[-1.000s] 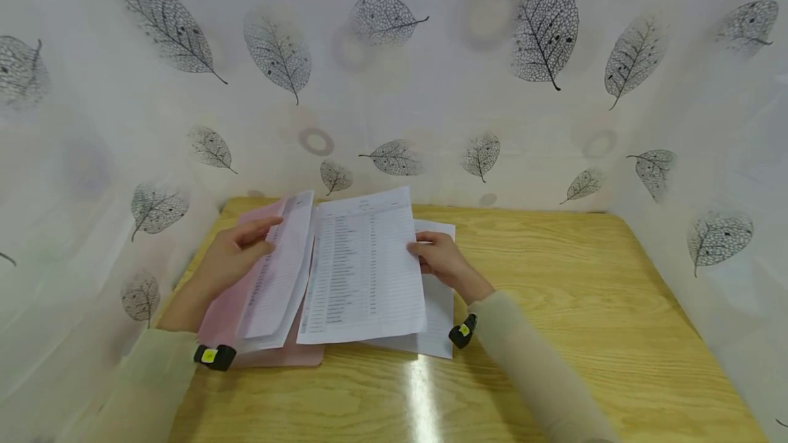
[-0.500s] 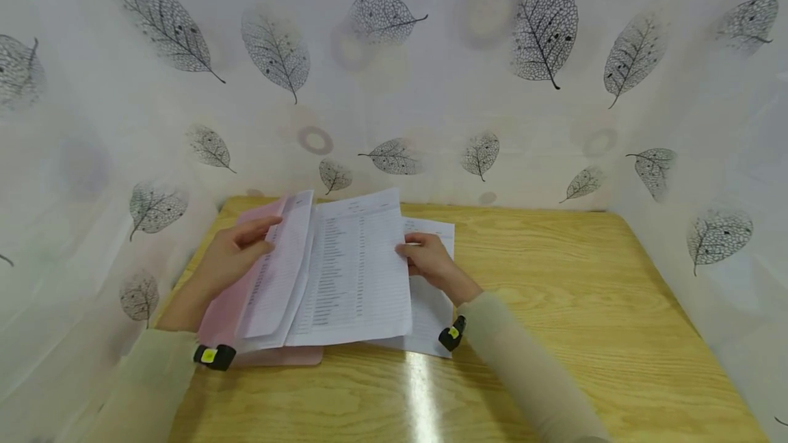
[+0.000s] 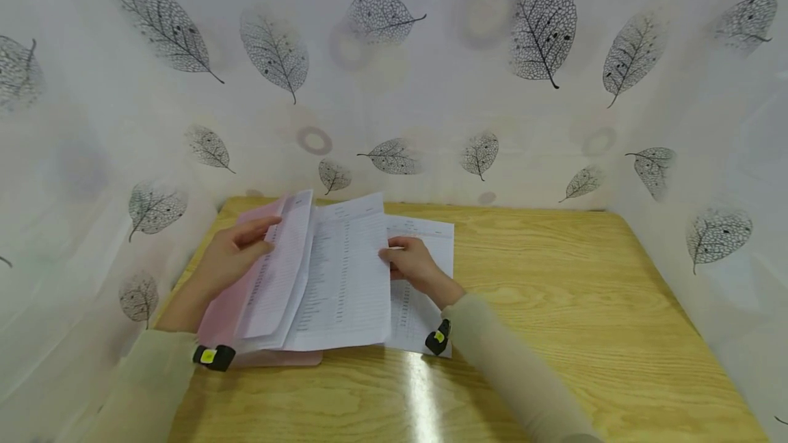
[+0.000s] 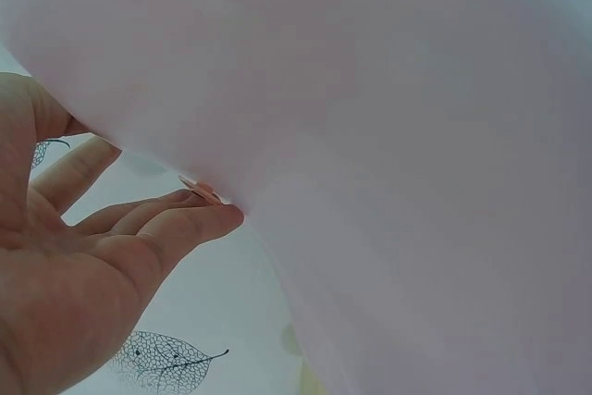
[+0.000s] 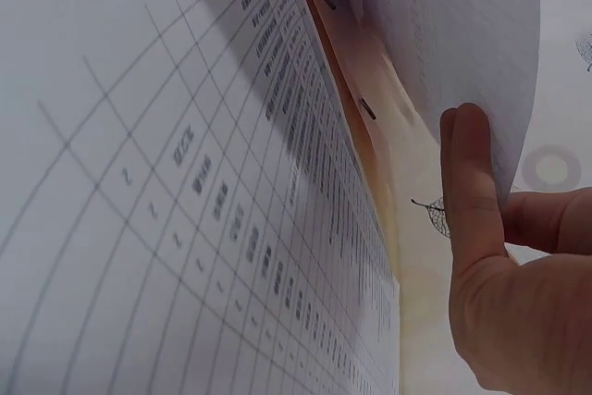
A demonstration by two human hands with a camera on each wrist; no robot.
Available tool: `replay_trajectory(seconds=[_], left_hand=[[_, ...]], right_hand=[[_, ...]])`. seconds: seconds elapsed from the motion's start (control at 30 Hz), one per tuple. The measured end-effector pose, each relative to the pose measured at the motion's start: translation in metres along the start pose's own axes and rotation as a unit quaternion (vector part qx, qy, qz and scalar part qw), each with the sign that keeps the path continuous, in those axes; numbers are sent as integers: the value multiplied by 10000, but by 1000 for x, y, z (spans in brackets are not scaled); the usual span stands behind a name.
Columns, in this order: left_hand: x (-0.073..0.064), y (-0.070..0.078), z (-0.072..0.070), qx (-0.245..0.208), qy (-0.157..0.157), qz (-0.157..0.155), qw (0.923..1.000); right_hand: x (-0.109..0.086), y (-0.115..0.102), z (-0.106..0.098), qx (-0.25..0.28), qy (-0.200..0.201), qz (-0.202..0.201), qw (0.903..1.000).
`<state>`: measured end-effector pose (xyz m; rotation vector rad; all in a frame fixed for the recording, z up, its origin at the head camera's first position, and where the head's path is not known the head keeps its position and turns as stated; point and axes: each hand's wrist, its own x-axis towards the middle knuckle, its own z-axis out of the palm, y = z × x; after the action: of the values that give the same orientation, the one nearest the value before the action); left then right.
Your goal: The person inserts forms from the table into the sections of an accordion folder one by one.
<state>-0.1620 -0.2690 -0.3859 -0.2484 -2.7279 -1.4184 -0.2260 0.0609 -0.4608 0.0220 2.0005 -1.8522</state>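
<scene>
In the head view a pink translucent folder [image 3: 223, 306] lies at the table's left, with printed sheets standing partly raised in it. My left hand [image 3: 229, 260] leans against the raised pink-tinted leaf, fingers extended. In the left wrist view its fingertips [image 4: 227, 217] touch the edge of the pink sheet [image 4: 370, 136], beside a small orange fastener-like piece [image 4: 201, 189]. My right hand [image 3: 418, 267] pinches the right edge of a printed page [image 3: 347, 272] between thumb and fingers, also seen in the right wrist view. Beneath it another printed sheet [image 3: 438, 241] lies flat.
The wooden table [image 3: 554, 292] extends to the right of the papers. White curtain-like sheeting [image 3: 431, 101] with leaf prints encloses the back and both sides. Staples [image 5: 368, 109] show near the fold in the right wrist view.
My right hand has moved left, swinging the pinched page toward the folder and baring more of the sheet beneath. The left hand has stayed in place.
</scene>
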Motion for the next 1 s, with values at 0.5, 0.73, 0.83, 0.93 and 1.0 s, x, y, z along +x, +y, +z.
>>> replay_trajectory(seconds=[0.5, 0.73, 0.83, 0.93, 1.0], left_hand=[[-1, 1, -1, -44, -21, -77, 10000], [-1, 0, -2, -73, 19, -24, 10000], [-2, 0, -3, -61, 60, 58, 9999], [-2, -1, -3, -88, 84, 142, 9998], [-2, -1, -4, -114, 88, 145, 9998]], right_hand=[[8, 4, 28, -77, -22, 62, 9999], [11, 6, 37, -83, -106, 83, 9999], [11, 6, 41, -89, -172, 85, 9998], [10, 6, 44, -151, -189, 65, 9997], [10, 5, 47, -159, -194, 42, 9997]])
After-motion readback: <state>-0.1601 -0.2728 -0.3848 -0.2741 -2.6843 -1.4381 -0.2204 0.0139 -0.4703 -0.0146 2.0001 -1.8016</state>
